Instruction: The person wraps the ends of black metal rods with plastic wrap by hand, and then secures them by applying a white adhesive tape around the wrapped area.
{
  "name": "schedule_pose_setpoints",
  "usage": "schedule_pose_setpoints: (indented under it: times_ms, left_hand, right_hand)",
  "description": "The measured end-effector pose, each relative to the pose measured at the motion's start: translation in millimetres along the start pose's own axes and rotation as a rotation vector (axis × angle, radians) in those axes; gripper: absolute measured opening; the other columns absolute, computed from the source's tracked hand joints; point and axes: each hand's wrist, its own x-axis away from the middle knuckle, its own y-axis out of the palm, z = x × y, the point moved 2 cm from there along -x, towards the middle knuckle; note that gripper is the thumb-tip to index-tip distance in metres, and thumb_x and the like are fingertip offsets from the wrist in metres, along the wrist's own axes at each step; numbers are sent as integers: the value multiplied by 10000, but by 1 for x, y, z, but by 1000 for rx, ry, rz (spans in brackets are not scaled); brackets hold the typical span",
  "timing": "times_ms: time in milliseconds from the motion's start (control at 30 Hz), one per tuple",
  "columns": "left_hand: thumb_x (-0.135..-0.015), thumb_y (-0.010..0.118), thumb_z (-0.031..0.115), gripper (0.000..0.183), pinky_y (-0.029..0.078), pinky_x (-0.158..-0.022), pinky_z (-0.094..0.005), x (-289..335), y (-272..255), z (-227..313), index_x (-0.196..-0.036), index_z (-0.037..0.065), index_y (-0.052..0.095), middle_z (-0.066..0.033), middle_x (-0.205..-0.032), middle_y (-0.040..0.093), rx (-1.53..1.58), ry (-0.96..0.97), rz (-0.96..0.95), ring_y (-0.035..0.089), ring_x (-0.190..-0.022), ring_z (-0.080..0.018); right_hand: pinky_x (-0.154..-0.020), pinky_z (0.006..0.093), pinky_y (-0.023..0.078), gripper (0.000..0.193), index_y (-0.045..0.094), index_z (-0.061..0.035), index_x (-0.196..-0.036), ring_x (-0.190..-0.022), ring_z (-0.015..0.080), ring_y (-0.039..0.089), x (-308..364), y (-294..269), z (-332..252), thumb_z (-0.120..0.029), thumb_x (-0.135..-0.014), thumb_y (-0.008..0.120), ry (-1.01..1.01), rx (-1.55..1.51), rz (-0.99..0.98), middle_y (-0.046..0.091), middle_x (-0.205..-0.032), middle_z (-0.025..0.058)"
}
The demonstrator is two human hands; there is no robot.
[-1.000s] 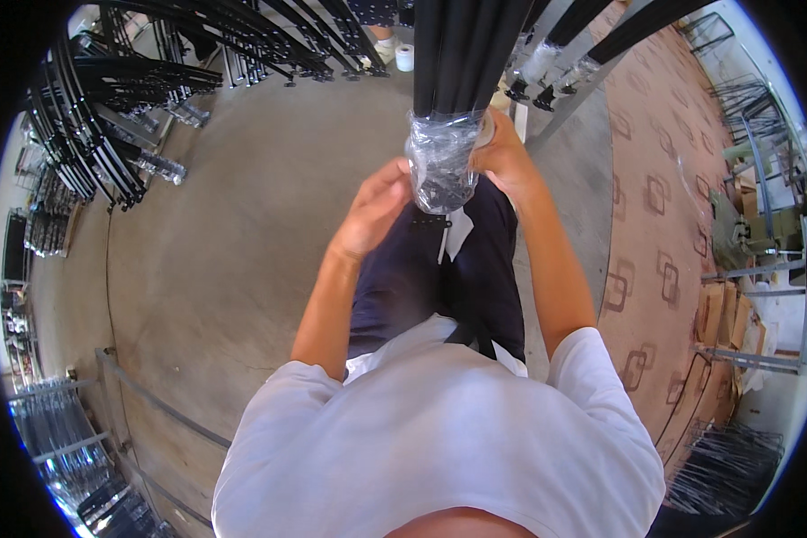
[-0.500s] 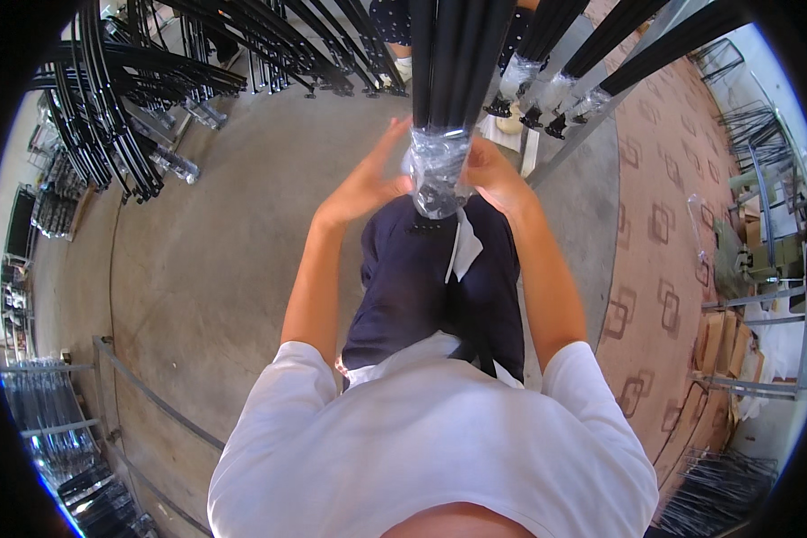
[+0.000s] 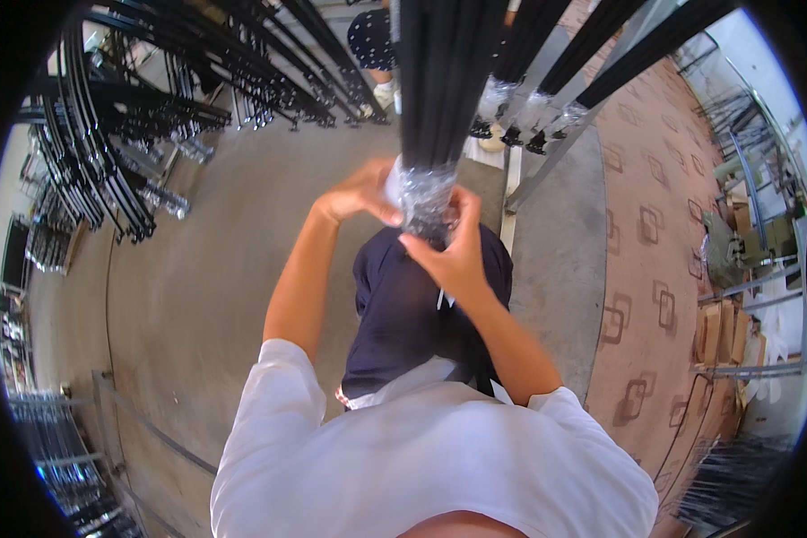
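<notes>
A bundle of long black tubes (image 3: 448,81) hangs down in front of me. Clear plastic film (image 3: 424,190) is wrapped round its lower end, and dark end pieces show through it. On the left side of the wrap, my left hand (image 3: 357,193) is curled round a whitish, roll-like piece of film (image 3: 393,186), blurred by motion. From the right and below, my right hand (image 3: 457,255) grips the wrapped end, its thumb in front at the bottom and its fingers behind at the right.
More black tube bundles (image 3: 592,90) with film-wrapped ends hang at the right beside a metal post (image 3: 556,161). Many black tubes (image 3: 99,152) hang at the far left. A person's leg in dotted cloth (image 3: 372,40) shows beyond. A metal rail (image 3: 157,430) runs at the lower left.
My right hand has moved from the upper right side of the wrap to its lower end, thumb now in front. My left hand has come slightly nearer. The view has shifted a little.
</notes>
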Motion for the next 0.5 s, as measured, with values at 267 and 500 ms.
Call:
schedule_pose_setpoints:
  times_ms: [267,500]
  left_hand:
    - [-378,763,107,820,375,-910,-377,9,3,-50,-1118,-74,460,-195,-1065,543,535,189,-23,535,-983,-298]
    - [-329,735,85,871,365,-896,-328,17,21,-49,-1141,-18,438,-113,-1065,549,552,204,97,529,-980,-231]
  right_hand:
    - [-759,297,433,622,387,-23,-1111,-832,220,549,6,-3,-17,-60,-573,697,-26,61,100,529,-929,124]
    - [-576,264,411,332,479,-26,-799,-589,185,473,0,-15,-22,-126,-566,694,-59,240,-42,486,-680,90]
